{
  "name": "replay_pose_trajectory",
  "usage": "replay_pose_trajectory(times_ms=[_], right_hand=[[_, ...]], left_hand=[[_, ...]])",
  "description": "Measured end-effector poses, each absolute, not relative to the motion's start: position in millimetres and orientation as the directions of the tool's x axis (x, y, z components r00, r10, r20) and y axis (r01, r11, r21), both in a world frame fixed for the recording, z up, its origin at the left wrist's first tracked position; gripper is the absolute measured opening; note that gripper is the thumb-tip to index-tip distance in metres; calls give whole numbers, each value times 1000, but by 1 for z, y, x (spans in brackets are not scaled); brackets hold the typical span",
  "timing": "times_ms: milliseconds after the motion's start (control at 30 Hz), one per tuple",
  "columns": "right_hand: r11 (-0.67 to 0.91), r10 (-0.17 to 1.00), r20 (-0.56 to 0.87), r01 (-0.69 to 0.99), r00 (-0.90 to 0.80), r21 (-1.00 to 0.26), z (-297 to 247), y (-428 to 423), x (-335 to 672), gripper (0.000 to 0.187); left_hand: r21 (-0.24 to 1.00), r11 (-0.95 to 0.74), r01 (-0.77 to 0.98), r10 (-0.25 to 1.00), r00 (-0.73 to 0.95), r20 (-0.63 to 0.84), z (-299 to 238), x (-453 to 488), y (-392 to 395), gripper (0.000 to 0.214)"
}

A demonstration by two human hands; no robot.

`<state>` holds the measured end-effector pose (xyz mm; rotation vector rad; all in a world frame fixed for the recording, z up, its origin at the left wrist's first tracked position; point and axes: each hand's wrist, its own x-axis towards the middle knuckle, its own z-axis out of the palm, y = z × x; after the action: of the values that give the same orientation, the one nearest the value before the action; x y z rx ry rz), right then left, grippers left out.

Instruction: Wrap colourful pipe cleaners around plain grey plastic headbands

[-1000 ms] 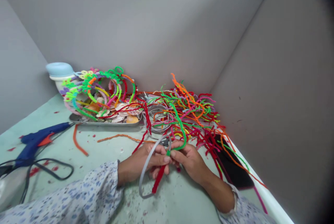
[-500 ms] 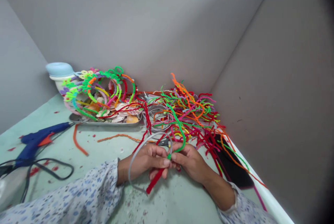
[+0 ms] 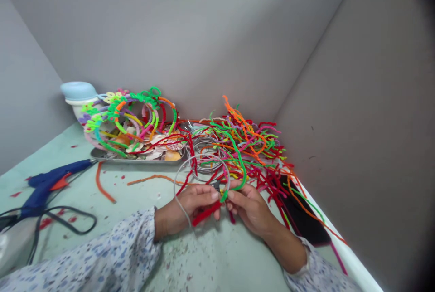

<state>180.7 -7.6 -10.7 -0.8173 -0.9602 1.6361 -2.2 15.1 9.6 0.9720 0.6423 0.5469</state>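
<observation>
My left hand (image 3: pixel 195 206) is closed in a pinch on a thin grey headband (image 3: pixel 175 184), whose hoop arches above the fingers. One stretch of it is wrapped in red pipe cleaner (image 3: pixel 205 215), pointing down to the left. Just past the red, a few turns of green pipe cleaner (image 3: pixel 244 169) circle the band, and its long loose end curves upward. Thumb and fingers of my right hand (image 3: pixel 251 206) pinch this green strand close to the wrap. Behind the hands, scissors (image 3: pixel 216 185) lie partly hidden.
A metal tray (image 3: pixel 142 162) holds shells and several finished headbands (image 3: pixel 117 110). Beside it sit coiled grey bands (image 3: pixel 204 172) and a heap of pipe cleaners (image 3: pixel 251 138). A blue glue gun (image 3: pixel 47 185) with its cord lies left, a dark phone (image 3: pixel 302 215) right.
The headband has tilted, its hoop shifting up and to the right. My right hand and the green strand have moved slightly right, and more green now shows around the band.
</observation>
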Motion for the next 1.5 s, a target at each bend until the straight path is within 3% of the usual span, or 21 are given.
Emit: replay_pose_trajectory(times_ms=[133, 367, 733, 867, 1033, 1200, 1400, 1500], right_hand=[[-175, 981, -102, -527, -164, -831, -9, -6, 181, 19], [-143, 989, -91, -594, -117, -791, -10, -3, 182, 18], [-61, 993, -113, -650, 38, -758, -5, 0, 182, 22], [-25, 991, -106, -658, 83, -753, -6, 1, 182, 22], [6, 994, -60, -598, 91, -802, -8, 0, 179, 20], [40, 994, -14, -476, 109, -878, -15, -2, 178, 18], [111, 994, 110, -249, 17, -962, -11, -9, 175, 13], [113, 993, 118, -130, -29, -985, 0, -14, 170, 13]], left_hand=[[849, 483, -215, 719, 651, -244, 11, 0, 15, 26], [848, 495, -191, 721, 635, -278, 7, 0, 14, 17], [751, 511, -418, 794, 563, -227, 2, 0, 17, 30], [776, 447, -445, 845, 494, -204, 6, 3, 15, 33], [931, 226, -288, 943, 304, -135, 8, 5, 10, 26], [994, -70, -78, 995, 64, 75, 11, 2, 2, 27], [929, -329, 168, 931, 223, 289, 15, 3, -9, 17], [907, -372, 200, 909, 276, 312, 16, 4, -9, 14]])
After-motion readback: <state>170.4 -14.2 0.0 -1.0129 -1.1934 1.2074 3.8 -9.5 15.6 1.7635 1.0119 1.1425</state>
